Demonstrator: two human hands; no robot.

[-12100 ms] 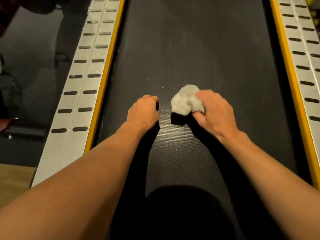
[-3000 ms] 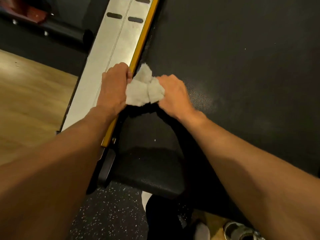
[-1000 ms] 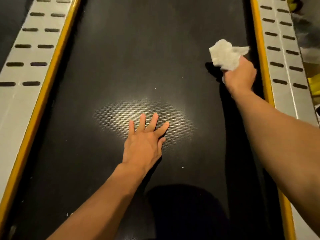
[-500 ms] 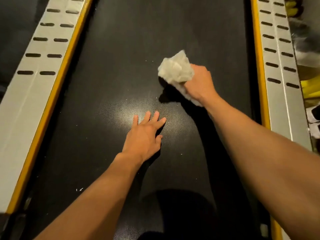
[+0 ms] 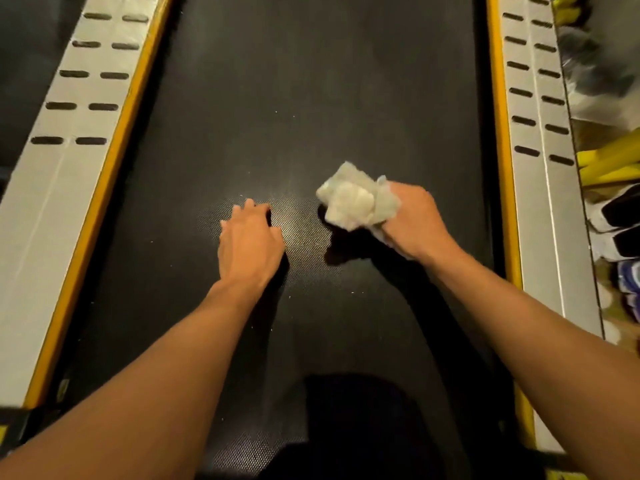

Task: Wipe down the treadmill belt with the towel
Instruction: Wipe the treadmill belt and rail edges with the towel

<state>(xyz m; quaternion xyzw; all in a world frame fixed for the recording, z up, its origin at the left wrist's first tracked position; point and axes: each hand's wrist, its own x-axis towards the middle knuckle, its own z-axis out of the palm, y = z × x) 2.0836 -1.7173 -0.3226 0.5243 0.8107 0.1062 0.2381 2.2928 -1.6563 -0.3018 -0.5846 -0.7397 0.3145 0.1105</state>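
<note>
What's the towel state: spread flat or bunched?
Bunched: the towel is a crumpled wad gripped by the right hand, with no flat layer spread on the belt.

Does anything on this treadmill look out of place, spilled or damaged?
Only minor: a few white specks lie scattered on the belt, perhaps lint or debris not yet wiped. The towel is bunched in the right hand. No tear, spill or misalignment shows.
</note>
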